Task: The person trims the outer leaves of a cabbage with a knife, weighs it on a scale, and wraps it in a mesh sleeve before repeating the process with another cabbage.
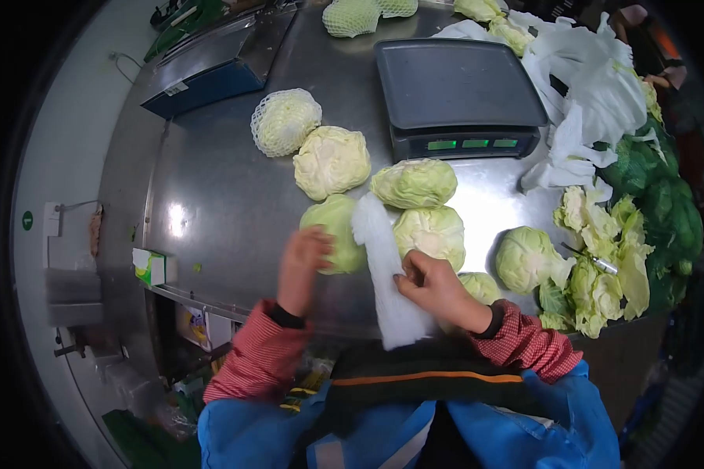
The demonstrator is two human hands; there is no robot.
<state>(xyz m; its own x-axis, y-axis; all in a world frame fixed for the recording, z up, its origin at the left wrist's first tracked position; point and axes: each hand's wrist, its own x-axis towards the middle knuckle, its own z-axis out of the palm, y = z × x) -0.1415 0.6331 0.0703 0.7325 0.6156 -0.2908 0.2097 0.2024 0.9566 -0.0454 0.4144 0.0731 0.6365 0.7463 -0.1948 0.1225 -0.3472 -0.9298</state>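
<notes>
Sleeving step now, by the looks: white foam-net sleeve mid-frame, R hand curled at its edge, grip unclear, L hand blurred by a cabbage, can't tell if closed, next move prob. needs sleeve opened.

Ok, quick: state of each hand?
Left hand: blurred, at the round pale-green cabbage; grip unclear.
Right hand: partly closed at the long white net sleeve; hold unclear.

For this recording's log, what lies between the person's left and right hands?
In the head view, running from the left hand to the right hand: a pale green cabbage, then a strip of white netting.
</notes>
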